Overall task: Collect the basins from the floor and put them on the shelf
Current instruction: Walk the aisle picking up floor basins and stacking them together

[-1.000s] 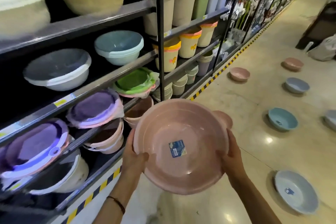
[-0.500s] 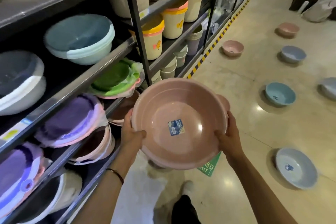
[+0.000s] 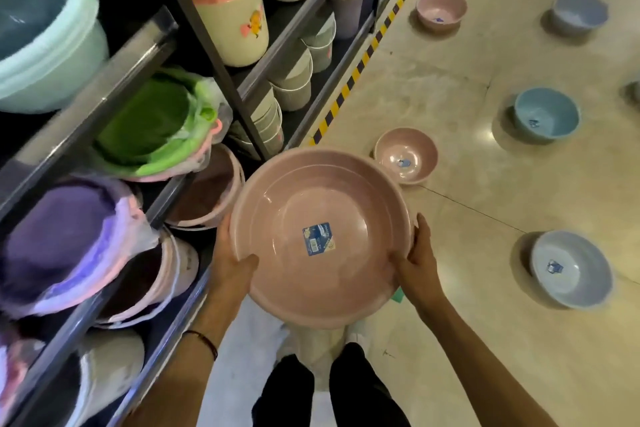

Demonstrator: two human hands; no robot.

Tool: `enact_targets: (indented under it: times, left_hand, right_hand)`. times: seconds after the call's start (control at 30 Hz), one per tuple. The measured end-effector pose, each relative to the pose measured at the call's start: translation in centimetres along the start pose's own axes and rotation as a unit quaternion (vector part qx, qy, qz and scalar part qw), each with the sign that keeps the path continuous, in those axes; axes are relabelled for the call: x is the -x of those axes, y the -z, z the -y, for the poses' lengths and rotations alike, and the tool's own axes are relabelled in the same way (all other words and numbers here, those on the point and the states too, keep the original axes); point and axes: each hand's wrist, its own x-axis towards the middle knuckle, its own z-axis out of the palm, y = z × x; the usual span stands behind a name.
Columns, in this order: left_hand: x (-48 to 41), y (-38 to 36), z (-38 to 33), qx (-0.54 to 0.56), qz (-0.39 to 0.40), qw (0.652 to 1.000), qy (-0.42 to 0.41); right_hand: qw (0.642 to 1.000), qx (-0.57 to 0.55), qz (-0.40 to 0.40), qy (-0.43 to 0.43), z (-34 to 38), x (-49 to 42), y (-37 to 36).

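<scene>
A large pink basin [image 3: 322,243] is held mouth up above the floor [image 3: 467,322], with the shelf unit [image 3: 90,114] at its 9 o'clock. The rim is gripped at 8 o'clock by the left hand [image 3: 232,263], thumb hooked inside. At 4 o'clock it is gripped by the right hand [image 3: 417,260], thumb on the rim and fingers against the outer wall. A blue label [image 3: 318,238] is stuck to the basin bottom. On the floor, a small pink basin [image 3: 405,156] lies at 1 o'clock, a blue basin [image 3: 546,118] at 2 o'clock and a pale blue basin [image 3: 571,274] at 3 o'clock.
</scene>
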Motion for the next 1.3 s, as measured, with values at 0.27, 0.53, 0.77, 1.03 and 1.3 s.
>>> enact_targets:
  times: [0.27, 0.53, 0.77, 1.03, 1.3]
  left_hand:
    - [-6.9, -1.0, 11.8, -0.020, 0.017, 0.998, 0.054]
    - [-14.5, -3.0, 28.3, -0.023, 0.015, 0.993, 0.113]
    - [-18.7, -5.3, 42.4, -0.053, 0.012, 0.991, 0.124]
    - [-24.6, -7.7, 51.4, -0.061, -0.009, 0.994, 0.086]
    - [-30.6, -11.0, 55.1, -0.068, -0.004, 0.996, 0.055]
  right_hand:
    - [0.998, 0.011, 0.028, -0.059, -12.1, -5.9, -7.0]
    - [0.992, 0.018, 0.034, -0.124, -29.4, -10.6, -15.5]
    - [0.988, 0.020, 0.014, -0.154, -42.1, -13.0, -20.5]
    - [0.996, 0.036, 0.018, -0.082, -50.5, -18.8, -24.3]
    - [0.999, 0.029, 0.010, -0.022, -54.7, -24.5, -26.4]
